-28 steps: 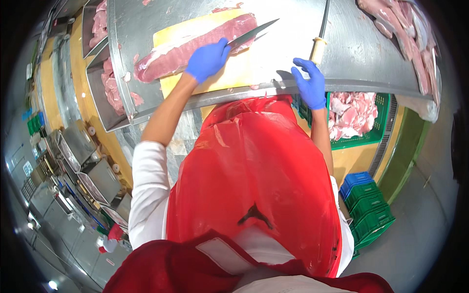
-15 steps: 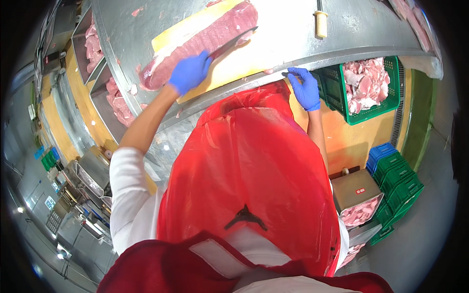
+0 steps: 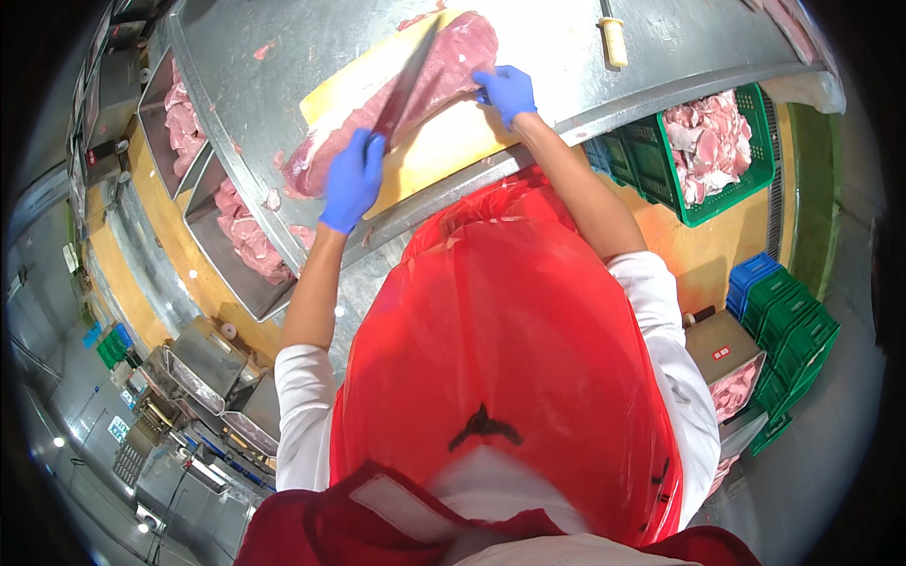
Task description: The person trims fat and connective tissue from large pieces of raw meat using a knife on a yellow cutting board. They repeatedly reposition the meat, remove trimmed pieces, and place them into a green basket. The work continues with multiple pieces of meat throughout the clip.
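Note:
A long piece of pink meat (image 3: 453,52) lies diagonally on a yellow cutting board (image 3: 425,165) on the steel table (image 3: 236,57). My left hand (image 3: 351,177), in a blue glove, is closed on the handle of a knife (image 3: 406,77), whose blade lies over the meat and points away from me. My right hand (image 3: 510,94), also gloved in blue, has its curled fingers on the near side of the meat's right end. A rod with a cream handle (image 3: 614,42) lies on the table right of the board.
Steel trays (image 3: 203,231) of pink meat line the table's left side. A green crate (image 3: 713,212) of meat pieces sits below the table's right edge. Stacked green and blue crates (image 3: 793,349) and a steel tub (image 3: 717,344) stand lower right. More meat (image 3: 797,28) lies at the table's far right.
My right hand has moved up and left from the table edge onto the meat. The knife has swung from pointing rightward to pointing more away from me, along with my left wrist.

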Motion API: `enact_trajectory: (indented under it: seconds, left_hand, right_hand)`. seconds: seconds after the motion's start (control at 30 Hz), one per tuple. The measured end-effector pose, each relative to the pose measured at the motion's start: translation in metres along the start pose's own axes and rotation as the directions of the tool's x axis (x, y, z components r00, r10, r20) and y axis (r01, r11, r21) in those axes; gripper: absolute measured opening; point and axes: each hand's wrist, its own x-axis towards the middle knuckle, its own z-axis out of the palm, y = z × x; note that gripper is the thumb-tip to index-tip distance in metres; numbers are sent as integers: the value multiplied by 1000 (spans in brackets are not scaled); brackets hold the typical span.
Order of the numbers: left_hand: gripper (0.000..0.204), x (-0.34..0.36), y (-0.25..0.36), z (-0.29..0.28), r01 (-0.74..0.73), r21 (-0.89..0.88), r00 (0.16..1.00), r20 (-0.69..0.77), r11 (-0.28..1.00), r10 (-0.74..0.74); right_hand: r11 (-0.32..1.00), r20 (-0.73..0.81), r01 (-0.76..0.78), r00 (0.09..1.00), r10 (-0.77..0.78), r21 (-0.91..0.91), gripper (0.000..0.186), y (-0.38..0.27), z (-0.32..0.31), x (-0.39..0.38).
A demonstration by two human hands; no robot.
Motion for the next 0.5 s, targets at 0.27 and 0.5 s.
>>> enact_trajectory:
  seconds: [0.27, 0.5]
  left_hand:
    - [25, 96, 56, 49, -308, 305, 933, 284, 901, 223]
    - [22, 61, 4, 25, -362, 437, 901, 389, 823, 190]
  right_hand:
    - [905, 53, -125, 992, 113, 406, 17, 18, -11, -20]
    - [849, 25, -148, 987, 158, 507, 22, 22, -8, -31]
